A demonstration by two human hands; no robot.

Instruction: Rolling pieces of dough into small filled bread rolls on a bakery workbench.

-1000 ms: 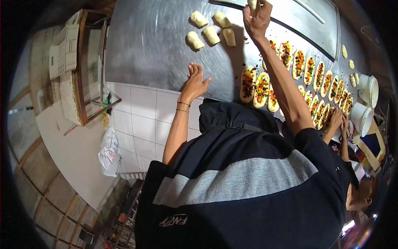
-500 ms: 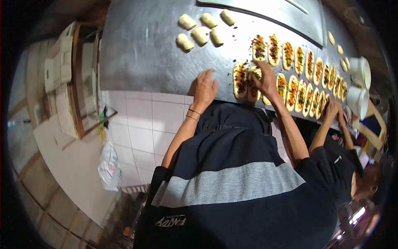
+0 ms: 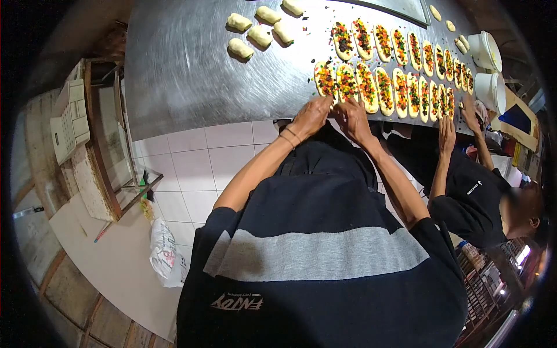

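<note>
Two hands, our left hand (image 3: 311, 118) and right hand (image 3: 352, 118), rest loosely open, gripping nothing, at six o'clock of the topped dough pieces (image 3: 346, 83); we press gently, keeping toppings centred.

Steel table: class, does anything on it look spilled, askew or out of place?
Yes. Coloured topping bits lie scattered on the bare steel table beside the topped dough pieces, off the dough. The plain dough pieces sit apart in a loose cluster. Both hands, left and right, rest at the table's edge.
</note>
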